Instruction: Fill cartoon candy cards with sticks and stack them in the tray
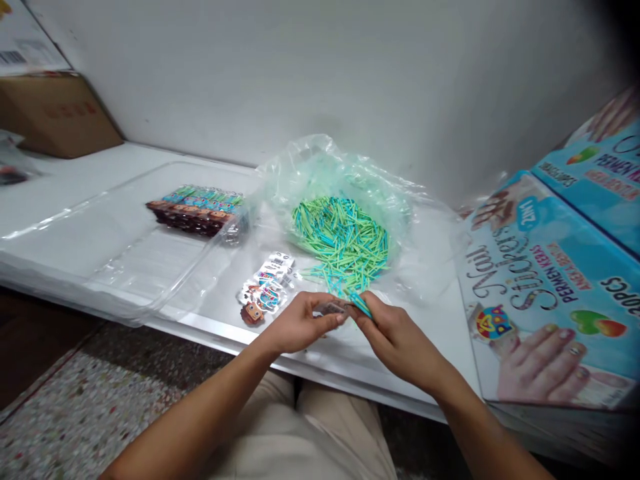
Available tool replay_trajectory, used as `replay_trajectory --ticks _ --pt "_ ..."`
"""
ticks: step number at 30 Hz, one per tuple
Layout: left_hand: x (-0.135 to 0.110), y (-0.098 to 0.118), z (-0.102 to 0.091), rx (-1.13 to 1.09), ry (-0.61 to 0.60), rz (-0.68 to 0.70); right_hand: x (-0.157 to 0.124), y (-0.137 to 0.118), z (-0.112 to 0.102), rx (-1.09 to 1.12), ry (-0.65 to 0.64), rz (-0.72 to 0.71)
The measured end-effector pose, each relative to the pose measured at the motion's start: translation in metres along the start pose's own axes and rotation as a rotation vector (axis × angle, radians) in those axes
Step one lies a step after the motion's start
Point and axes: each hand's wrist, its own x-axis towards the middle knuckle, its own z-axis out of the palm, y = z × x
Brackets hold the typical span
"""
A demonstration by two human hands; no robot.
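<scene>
My left hand (pixel 303 321) pinches a small plastic pouch (pixel 330 309), mostly covered by my fingers. Against it, my right hand (pixel 387 330) is closed round a few green and blue candy sticks (pixel 359 301). Both hands meet over the front of the white table. Just beyond them lies a heap of green and blue sticks (pixel 345 233), spilling from the mouth of a clear plastic bag (pixel 320 157). Left of my left hand are several loose printed pouches (pixel 265 293) with a cartoon face.
A clear plastic tray (pixel 120 267) holds a row of filled pouches (pixel 200 207) at the left. Blue printed boxes (pixel 550 280) stand at the right edge. A brown carton (pixel 60 113) sits at the back left, and a wall rises behind the table (pixel 425 267).
</scene>
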Motion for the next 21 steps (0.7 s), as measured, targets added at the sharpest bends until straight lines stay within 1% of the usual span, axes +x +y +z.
replay_trajectory --ticks 2,5,8,10,14,17,21 --pt "0.000 -0.004 -0.001 0.011 0.013 -0.019 -0.001 0.000 -0.001 0.027 -0.034 -0.016" --pt "0.001 -0.008 -0.001 -0.001 0.084 -0.022 -0.001 0.000 -0.006 0.076 -0.082 -0.036" --pt "0.002 -0.008 -0.001 0.050 0.147 0.018 -0.001 0.001 -0.015 0.106 -0.124 -0.041" --pt "0.002 -0.006 0.000 0.183 0.186 0.100 -0.001 0.001 -0.021 0.127 -0.178 -0.050" --pt "0.002 -0.006 -0.002 0.488 0.235 0.324 0.001 0.003 -0.029 0.125 -0.320 -0.035" --pt "0.002 -0.010 -0.004 0.611 0.237 0.425 0.002 0.006 -0.032 0.076 -0.381 0.004" --pt "0.001 -0.011 -0.007 0.799 0.255 0.566 0.007 0.005 -0.035 0.002 -0.464 -0.011"
